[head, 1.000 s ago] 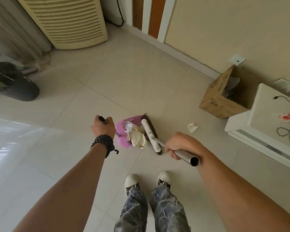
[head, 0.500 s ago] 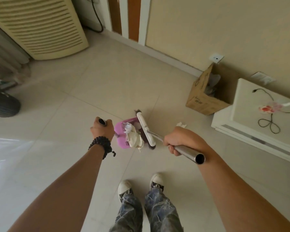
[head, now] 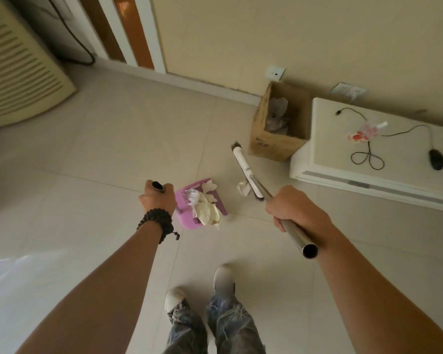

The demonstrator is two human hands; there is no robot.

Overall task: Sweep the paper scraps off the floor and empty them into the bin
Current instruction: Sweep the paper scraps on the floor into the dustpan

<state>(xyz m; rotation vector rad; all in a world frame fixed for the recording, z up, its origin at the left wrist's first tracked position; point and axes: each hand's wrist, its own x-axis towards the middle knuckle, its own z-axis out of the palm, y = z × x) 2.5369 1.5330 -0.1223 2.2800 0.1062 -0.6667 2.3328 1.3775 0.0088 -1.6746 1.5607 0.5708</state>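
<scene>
My left hand grips the black-tipped handle of a pink dustpan, which holds several crumpled paper scraps. My right hand is closed around the metal pole of a broom. The broom's white head lies to the right of the dustpan, apart from it. One white paper scrap sits on the floor just left of the broom head. An open cardboard box with crumpled paper inside stands against the wall beyond the broom.
A low white cabinet with a cable, a mouse and a wrapper stands right of the box. A cream louvred unit stands at the far left. My two feet are below on the tiled floor.
The broom head has swung right, away from the dustpan, and now lies beside the lone scrap. I have stepped closer to the cardboard box; the view has shifted right.
</scene>
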